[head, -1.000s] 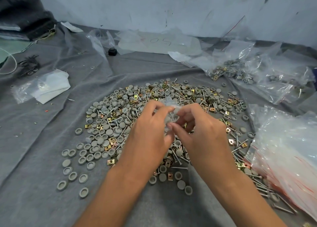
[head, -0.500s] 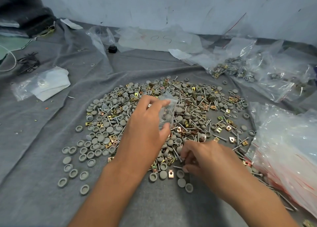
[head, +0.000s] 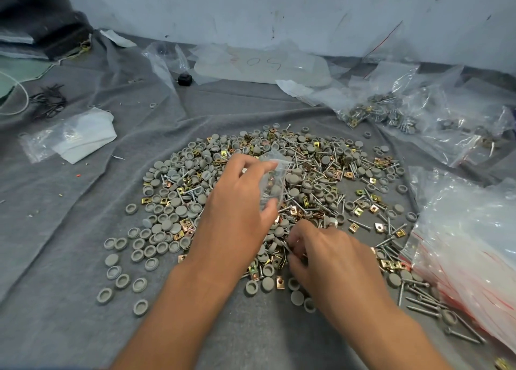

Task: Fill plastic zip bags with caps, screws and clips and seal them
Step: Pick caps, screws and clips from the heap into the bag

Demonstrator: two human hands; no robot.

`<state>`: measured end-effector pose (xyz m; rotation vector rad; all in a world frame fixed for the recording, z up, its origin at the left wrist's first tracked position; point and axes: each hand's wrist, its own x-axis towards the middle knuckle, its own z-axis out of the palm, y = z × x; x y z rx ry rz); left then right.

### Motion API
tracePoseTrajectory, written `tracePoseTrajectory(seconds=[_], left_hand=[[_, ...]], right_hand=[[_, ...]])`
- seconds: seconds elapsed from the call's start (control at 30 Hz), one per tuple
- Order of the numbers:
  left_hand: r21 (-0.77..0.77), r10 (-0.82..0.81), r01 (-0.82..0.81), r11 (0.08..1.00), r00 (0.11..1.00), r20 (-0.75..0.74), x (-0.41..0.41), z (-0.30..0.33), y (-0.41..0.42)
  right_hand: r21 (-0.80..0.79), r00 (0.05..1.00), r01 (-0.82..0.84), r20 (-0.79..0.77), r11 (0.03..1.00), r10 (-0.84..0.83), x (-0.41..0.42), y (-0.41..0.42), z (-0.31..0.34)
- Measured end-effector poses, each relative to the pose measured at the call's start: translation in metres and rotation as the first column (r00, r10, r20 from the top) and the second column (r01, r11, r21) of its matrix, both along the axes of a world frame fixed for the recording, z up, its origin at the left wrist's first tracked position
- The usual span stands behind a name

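Holding a small zip bag [head: 272, 185] up over the pile [head: 279, 202] with the left hand [head: 237, 210], thumb low and fingers high, pinching the clear plastic. Bag standing tall, long way up and down, open mouth at the top, tipped a little away. Already some grey bits inside, it seems, but hard to tell how many.

Digging in the pile with the right hand [head: 326, 255], just below and to the right of the bag. Fingers curled down among the caps [head: 164, 224], screws [head: 360, 224] and gold clips [head: 279, 281]. Cannot tell if anything is pinched yet, since the fingertips are hidden by the hand itself.

Looks like a picking step, with the bag only partly full and not sealed.

What counts next: bag mouth sits up and away from the right hand, a bit to its left. So, a short lift up and forward to drop a piece in. Right hand nearer to the loose bits, left hand only keeping the bag steady. Could miss the mouth if the thin bag flops shut.

Everything lies on a grey cloth [head: 69, 230]. More empty bags [head: 469, 252] stacked at the right, filled bags [head: 391, 112] farther back on the right.
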<state>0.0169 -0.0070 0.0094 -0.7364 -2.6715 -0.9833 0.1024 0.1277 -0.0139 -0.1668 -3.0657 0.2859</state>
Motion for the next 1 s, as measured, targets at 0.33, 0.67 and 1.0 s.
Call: tracePoseTrajectory(seconds=[0.33, 0.67, 1.0], left_hand=[[-0.009, -0.017, 0.017, 1.000, 1.000, -0.004, 0.001, 0.000, 0.001], [0.012, -0.020, 0.020, 1.000, 1.000, -0.014, 0.004, 0.000, 0.003], [0.026, -0.002, 0.002, 1.000, 1.000, -0.010, 0.002, 0.003, 0.000]], right_hand=[[-0.694, 0.908, -0.274, -0.415, 0.666, -0.059, -0.017, 0.026, 0.029], [-0.230, 0.803, -0.103, -0.594, 0.968, -0.056, -0.044, 0.005, 0.012], [-0.391, 0.906, -0.180, -0.424, 0.903, -0.003, -0.020, 0.018, 0.027]])
